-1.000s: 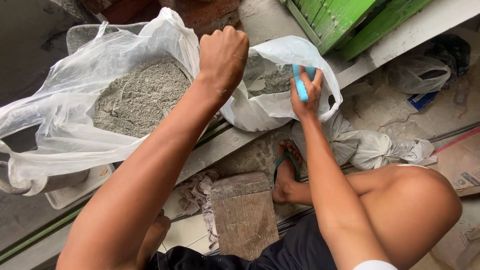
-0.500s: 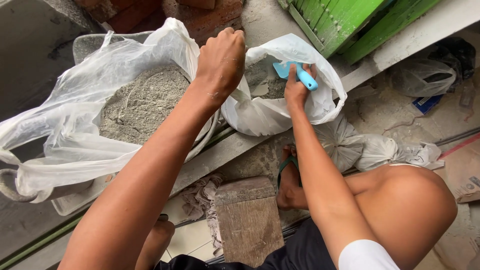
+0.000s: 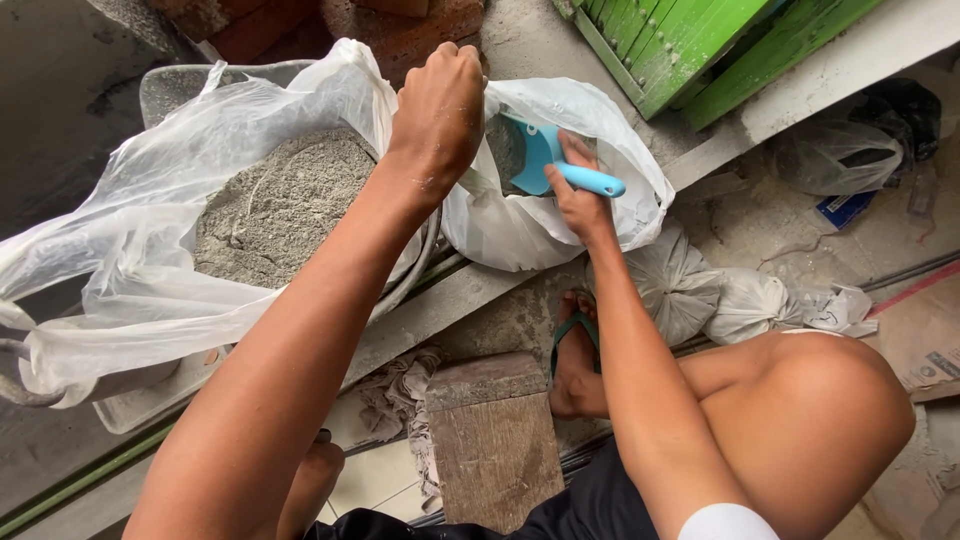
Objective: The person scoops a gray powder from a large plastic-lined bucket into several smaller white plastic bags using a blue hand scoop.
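Blue plastic scoop (in bag).

I'm seeing a small blue packet lying flat on the ground at right, and a brown printed cardboard box sitting at the right edge.

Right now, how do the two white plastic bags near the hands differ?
The large bag lies wide open, showing a broad heap of grey powder; the small bag shows little inside. The left hand grips the small bag's rim, and the right hand holds a blue scoop in it. Both are thin, translucent plastic.
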